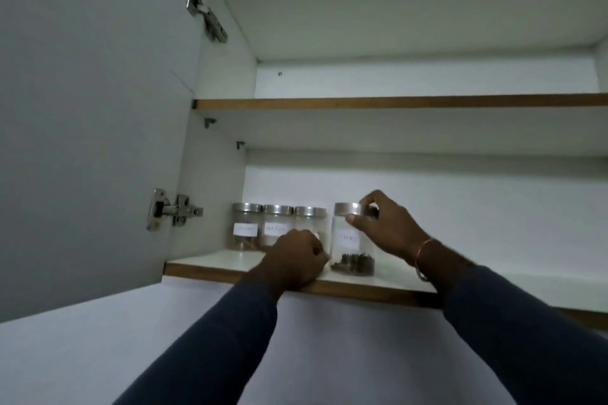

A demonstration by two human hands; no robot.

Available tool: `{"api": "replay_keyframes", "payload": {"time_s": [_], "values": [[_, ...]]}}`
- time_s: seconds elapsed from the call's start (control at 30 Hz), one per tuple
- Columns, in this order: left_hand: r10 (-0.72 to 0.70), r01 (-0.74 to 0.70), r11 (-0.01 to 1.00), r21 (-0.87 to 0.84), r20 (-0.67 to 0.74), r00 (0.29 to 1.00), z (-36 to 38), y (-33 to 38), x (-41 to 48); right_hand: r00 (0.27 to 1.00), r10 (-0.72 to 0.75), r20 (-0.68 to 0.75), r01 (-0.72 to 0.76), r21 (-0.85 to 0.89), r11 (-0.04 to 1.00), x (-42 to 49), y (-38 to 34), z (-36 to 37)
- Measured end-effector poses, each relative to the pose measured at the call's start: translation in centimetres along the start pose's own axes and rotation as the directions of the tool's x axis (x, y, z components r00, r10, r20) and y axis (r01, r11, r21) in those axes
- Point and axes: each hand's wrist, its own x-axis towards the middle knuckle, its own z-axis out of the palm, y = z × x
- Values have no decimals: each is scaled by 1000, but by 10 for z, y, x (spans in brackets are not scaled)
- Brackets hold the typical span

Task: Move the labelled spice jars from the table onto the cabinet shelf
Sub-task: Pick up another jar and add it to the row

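Note:
Several clear spice jars with steel lids and white labels stand on the bottom cabinet shelf [223, 262]. Three form a row at the left: the first jar [245, 226], the second jar [275, 223], and a third jar [314, 220] partly hidden by my left hand. A fourth jar [351, 240], holding dark spice at its bottom, stands to their right, nearer the front edge. My right hand [385, 227] grips this jar's lid from the right. My left hand [297, 260] is curled against the jar's lower left side, resting on the shelf edge.
The cabinet door [92, 128] stands open at the left, with two metal hinges [174, 211]. A middle shelf [394, 102] runs above the jars. The bottom shelf stretches bare to the right of the jars.

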Motion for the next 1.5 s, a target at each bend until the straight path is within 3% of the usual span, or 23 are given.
{"api": "replay_keyframes", "payload": {"time_s": [0.1, 0.4, 0.53, 1.5], "values": [[-63, 62, 998, -25, -42, 997, 12, -11, 12, 998, 28, 59, -25, -49, 999, 21, 16, 12], [-23, 21, 999, -41, -53, 998, 19, -23, 20, 989, 97, 107, -40, -443, 896, 87, 38, 51], [-13, 9, 998, -59, -69, 998, 20, -25, 20, 984, 134, 118, -52, -532, 845, 102, 45, 59], [6, -12, 998, -54, -118, 993, 22, -27, 18, 963, 215, 163, -139, -386, 912, 103, 59, 63]]}}
